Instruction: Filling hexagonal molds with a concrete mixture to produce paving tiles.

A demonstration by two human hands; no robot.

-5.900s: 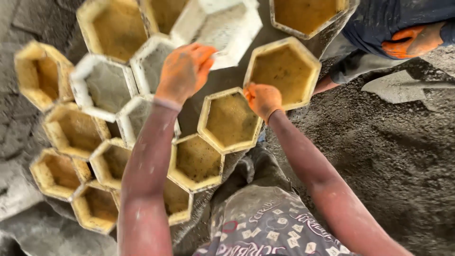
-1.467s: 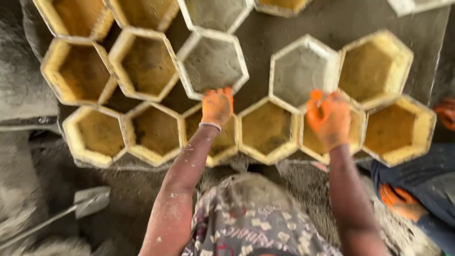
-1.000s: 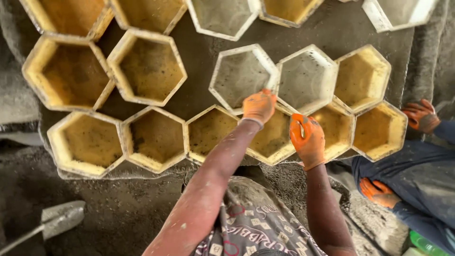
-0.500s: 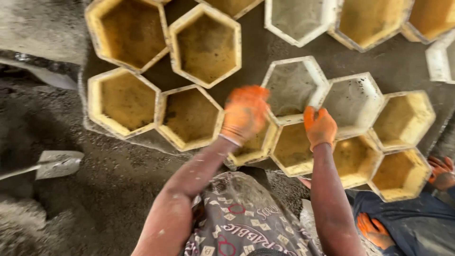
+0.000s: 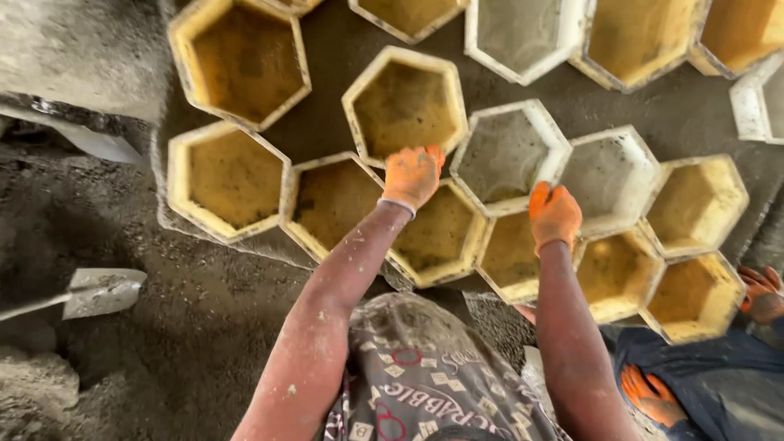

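Head view: the left hand (image 5: pixel 413 174), in an orange glove, is resting with fingers curled on the rims where a yellow tray (image 5: pixel 406 104) above and a yellow tray below (image 5: pixel 433 237) are meeting; whether it is actually gripping a rim, I cannot tell. The right hand (image 5: pixel 554 214), gloved the same, is pressing down with fingers bent on the edge of another yellow tray (image 5: pixel 510 257), just beside a white tray (image 5: pixel 508 153). All the six-sided trays are lying packed edge to edge on a grey slab (image 5: pixel 327 49), right in front of the person.

Risk, as I judge it: the near trays are sitting at the slab's edge, so a hard nudge could be tipping one off onto the dirt; a push on one rim could also be shoving its neighbours out of line.

Counting now: about ten yellow trays and four white ones showing, some cut off by the frame. One shovel (image 5: pixel 98 290) is lying on the ground at left. Two more orange gloves, a co-worker's hands (image 5: pixel 649 394), are showing at lower right.
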